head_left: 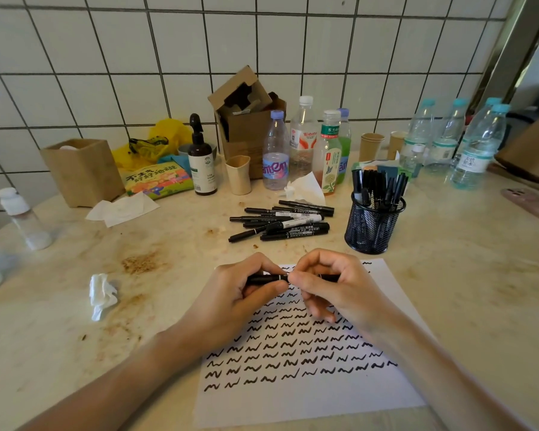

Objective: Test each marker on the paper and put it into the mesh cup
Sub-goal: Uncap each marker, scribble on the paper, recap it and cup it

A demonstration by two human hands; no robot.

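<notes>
We see the left hand and right hand both pinching one black marker, its long axis running left-right between the fingers, above the scribbled paper. Beyond the fingers lie loose markers; the mesh cup stands beyond-right, nearer the right hand. Bottle labels farther back read "anten" and "Wahaha".

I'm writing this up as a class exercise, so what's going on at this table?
A person holds one black marker level in both hands, left hand and right hand gripping it over a paper covered in black squiggles. More markers lie in a pile behind, and a mesh cup to the right already holds several.
</notes>
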